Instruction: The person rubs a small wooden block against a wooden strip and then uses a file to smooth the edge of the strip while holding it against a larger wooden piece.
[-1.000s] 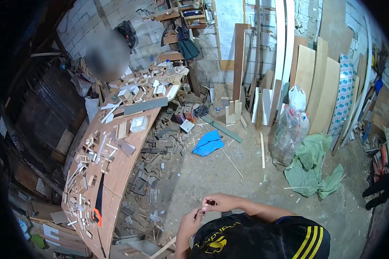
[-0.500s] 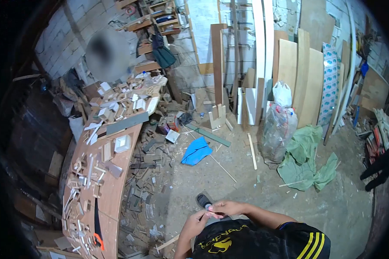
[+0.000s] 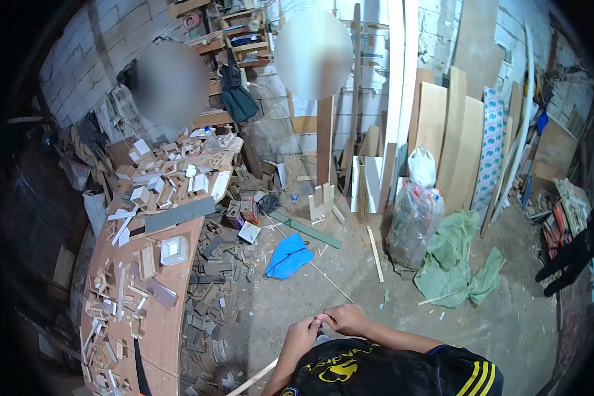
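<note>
My left hand (image 3: 303,334) and my right hand (image 3: 346,319) meet in front of my black shirt (image 3: 383,366), fingertips touching. The fingers of both hands are pinched together. Whatever lies between them, if anything, is too small and hidden to name. Below and around the hands are the shirt and the concrete floor (image 3: 310,297). A thin wooden strip (image 3: 254,377) slants beside my left forearm.
To the left, a long wooden workbench (image 3: 168,343) carries many small wood pieces and a saw (image 3: 140,369). Offcuts (image 3: 208,290) litter the floor beside it. Ahead lie a blue sheet (image 3: 289,256), a filled plastic bag (image 3: 412,221) and green cloth (image 3: 449,247); boards (image 3: 432,132) lean behind.
The view has tilted up and shifted slightly right, so the bench sits further left. My hands remain together at the fingertips, now drawn closer, covering the small pale thing seen between them.
</note>
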A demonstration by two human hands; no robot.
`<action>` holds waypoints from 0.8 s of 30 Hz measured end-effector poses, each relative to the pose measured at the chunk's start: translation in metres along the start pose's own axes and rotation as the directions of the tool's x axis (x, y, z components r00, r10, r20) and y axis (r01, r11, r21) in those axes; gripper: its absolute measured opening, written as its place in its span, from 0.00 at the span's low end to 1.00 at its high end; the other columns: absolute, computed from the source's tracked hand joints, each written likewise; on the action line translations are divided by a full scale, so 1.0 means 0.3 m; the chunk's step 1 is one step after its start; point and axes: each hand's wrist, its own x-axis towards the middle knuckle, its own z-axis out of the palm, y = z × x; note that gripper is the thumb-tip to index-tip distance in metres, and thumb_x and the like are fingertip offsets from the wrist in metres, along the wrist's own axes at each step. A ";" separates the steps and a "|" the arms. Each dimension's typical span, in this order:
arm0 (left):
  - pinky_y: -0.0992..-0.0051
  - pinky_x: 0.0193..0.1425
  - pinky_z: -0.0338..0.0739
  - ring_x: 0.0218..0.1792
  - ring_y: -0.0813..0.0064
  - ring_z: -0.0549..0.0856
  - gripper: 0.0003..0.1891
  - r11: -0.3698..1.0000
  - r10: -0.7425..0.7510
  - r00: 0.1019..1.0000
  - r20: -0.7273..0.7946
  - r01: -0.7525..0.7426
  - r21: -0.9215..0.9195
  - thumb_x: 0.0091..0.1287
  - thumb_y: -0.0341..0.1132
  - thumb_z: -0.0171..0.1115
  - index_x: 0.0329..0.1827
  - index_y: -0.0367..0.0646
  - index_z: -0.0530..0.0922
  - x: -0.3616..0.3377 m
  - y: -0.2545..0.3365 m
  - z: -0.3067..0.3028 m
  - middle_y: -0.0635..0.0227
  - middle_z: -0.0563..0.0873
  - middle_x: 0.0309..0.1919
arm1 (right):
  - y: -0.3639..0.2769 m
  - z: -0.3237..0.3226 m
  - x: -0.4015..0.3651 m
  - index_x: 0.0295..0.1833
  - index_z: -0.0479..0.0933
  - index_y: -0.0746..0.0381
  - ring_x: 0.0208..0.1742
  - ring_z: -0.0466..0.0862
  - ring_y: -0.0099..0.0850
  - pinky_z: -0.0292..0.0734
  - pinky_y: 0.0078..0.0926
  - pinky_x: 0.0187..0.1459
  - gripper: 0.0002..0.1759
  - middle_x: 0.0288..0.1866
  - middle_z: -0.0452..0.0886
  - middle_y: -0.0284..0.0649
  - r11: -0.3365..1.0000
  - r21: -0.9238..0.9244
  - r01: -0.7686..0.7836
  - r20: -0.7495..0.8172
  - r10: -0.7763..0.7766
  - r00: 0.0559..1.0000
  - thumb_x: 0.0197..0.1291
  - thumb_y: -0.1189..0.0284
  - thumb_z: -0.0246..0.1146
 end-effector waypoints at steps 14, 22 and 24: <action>0.47 0.40 0.79 0.36 0.42 0.86 0.14 0.980 -0.024 0.968 -0.251 0.072 0.184 0.76 0.44 0.52 0.43 0.45 0.81 0.153 -0.117 -0.134 0.49 0.88 0.32 | -0.078 0.102 0.327 0.33 0.85 0.53 0.30 0.85 0.51 0.78 0.49 0.30 0.22 0.26 0.84 0.47 0.999 -0.011 0.042 -0.154 -0.043 0.987 0.71 0.51 0.56; 0.49 0.37 0.80 0.34 0.45 0.87 0.13 0.985 -0.036 0.859 -0.510 0.116 0.125 0.76 0.43 0.54 0.44 0.46 0.82 0.102 -0.157 -0.183 0.50 0.87 0.31 | -0.137 0.158 0.468 0.34 0.82 0.64 0.22 0.79 0.37 0.74 0.40 0.30 0.25 0.21 0.79 0.49 0.946 0.307 0.104 0.006 -0.111 0.994 0.74 0.54 0.55; 0.49 0.37 0.79 0.33 0.44 0.86 0.11 0.987 -0.069 0.803 -0.592 0.140 0.075 0.75 0.42 0.56 0.43 0.45 0.83 0.085 -0.163 -0.186 0.50 0.87 0.30 | -0.168 0.158 0.494 0.31 0.81 0.65 0.23 0.73 0.26 0.71 0.32 0.29 0.26 0.19 0.75 0.38 0.886 0.464 -0.014 0.103 -0.039 0.994 0.75 0.55 0.56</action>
